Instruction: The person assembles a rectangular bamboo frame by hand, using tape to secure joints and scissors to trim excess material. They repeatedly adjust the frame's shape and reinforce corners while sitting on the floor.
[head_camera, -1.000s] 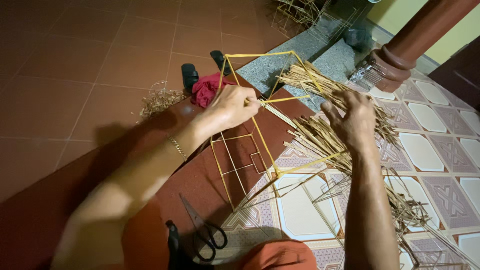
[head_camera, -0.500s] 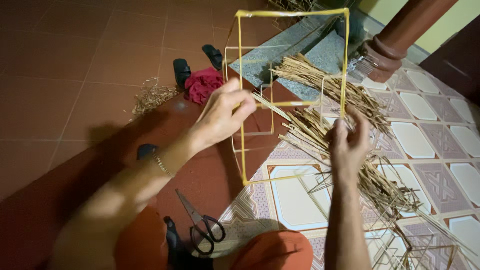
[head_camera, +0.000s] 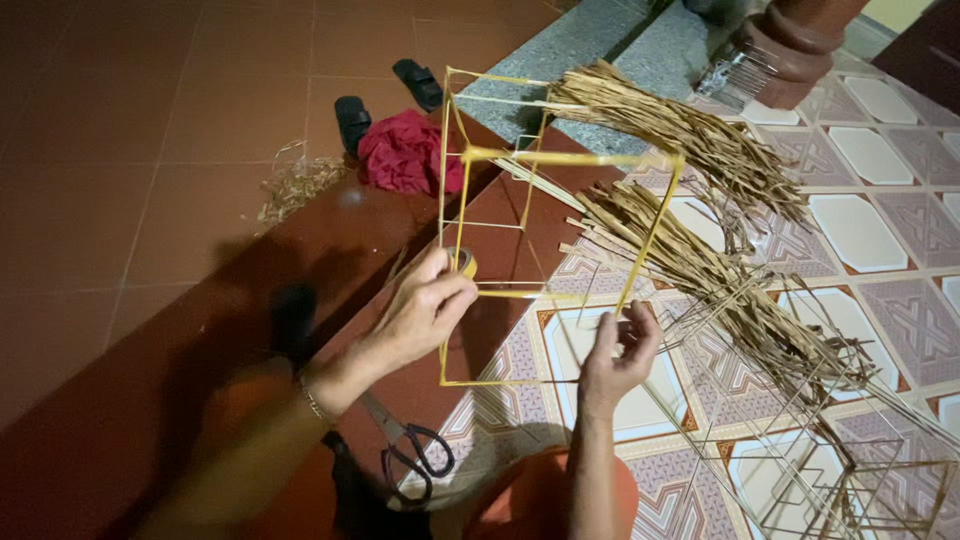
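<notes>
We hold a yellow stick frame (head_camera: 545, 230), a box of thin rods, mid-frame.
Left hand (head_camera: 425, 310) pinches its edge with a tape roll (head_camera: 464, 262); right hand (head_camera: 615, 350) grips the lower corner.

scissors (head_camera: 415, 450) just below the hands | red cloth (head_camera: 405, 150) and black sandals (head_camera: 385, 100) well above them | straw bundles (head_camera: 700, 230) to their right

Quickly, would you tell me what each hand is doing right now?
Left hand: closed on the yellow stick frame.
Right hand: pinching the frame's lower edge.
</notes>
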